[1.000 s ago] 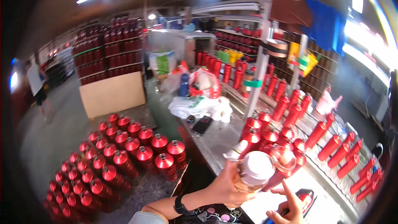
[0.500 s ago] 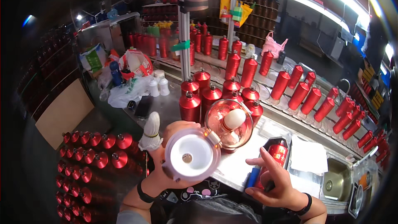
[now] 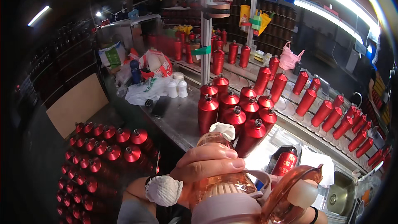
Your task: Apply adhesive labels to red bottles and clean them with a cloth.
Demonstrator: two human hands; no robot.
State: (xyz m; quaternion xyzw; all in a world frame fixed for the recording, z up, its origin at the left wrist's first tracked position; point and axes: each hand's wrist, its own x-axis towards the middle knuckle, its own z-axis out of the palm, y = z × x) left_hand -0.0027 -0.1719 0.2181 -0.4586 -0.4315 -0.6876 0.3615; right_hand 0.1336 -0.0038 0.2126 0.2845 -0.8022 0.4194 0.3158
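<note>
Under left hand (image 3: 210, 164), gripped: amber bottle (image 3: 226, 183), lid (image 3: 283, 194) open; right hand (image 3: 302, 217) mostly hidden, grip unclear.

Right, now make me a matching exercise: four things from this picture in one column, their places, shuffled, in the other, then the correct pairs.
Things
1. amber see-through bottle
2. metal sink
3. blue flask
4. tan board

Places
A. beside the red-and-white bag
B. at the left, just beyond the close rows of red bottles
C. held in the left hand
D. near the picture's lower right corner

Right pairs: 1-C, 2-D, 3-A, 4-B
</note>
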